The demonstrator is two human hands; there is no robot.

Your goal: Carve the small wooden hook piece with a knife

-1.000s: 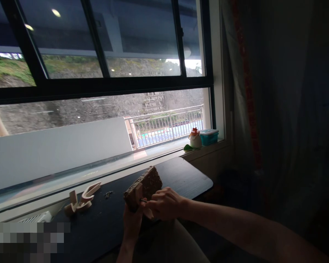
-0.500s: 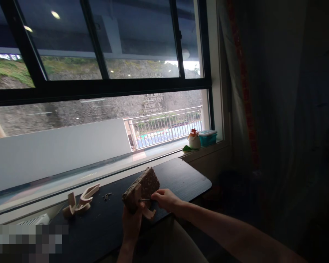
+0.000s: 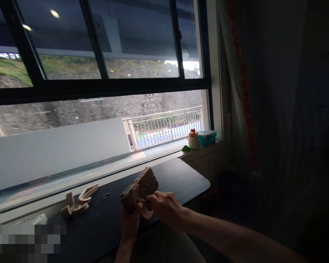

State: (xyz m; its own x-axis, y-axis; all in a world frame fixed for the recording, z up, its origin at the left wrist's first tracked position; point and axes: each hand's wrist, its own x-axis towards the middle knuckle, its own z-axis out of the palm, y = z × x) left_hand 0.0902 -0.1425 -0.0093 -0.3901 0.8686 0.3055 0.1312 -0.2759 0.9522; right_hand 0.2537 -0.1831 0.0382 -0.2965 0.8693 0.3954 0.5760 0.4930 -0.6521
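Observation:
Above the dark table (image 3: 192, 175) a rough, brown brick-like block (image 3: 146, 184) is held tilted. A curved, light wooden piece (image 3: 135, 193) lies against its near side, its hooked lower end hanging below. My left hand (image 3: 130, 219) grips the block and the wooden piece from underneath, the thumb by the wood. My right hand (image 3: 166, 206) is closed around a thin metal-shafted tool (image 3: 144, 201) that looks like a screwdriver. Its shaft points left at the wooden piece, and its handle is hidden in my fingers. Whether a screw sits at the tip is too small to tell.
Several curved wooden pieces (image 3: 80, 201) lie on the table's left, beside a small pile of screw-like metal bits (image 3: 106, 196). On the windowsill stand a white bottle (image 3: 193, 141) with an orange top and a teal box (image 3: 207, 138). A curtain (image 3: 244, 84) hangs on the right.
My right hand has rolled around the tool, its knuckles now turned more upward. The block and my left hand have shifted slightly left in view, still held together.

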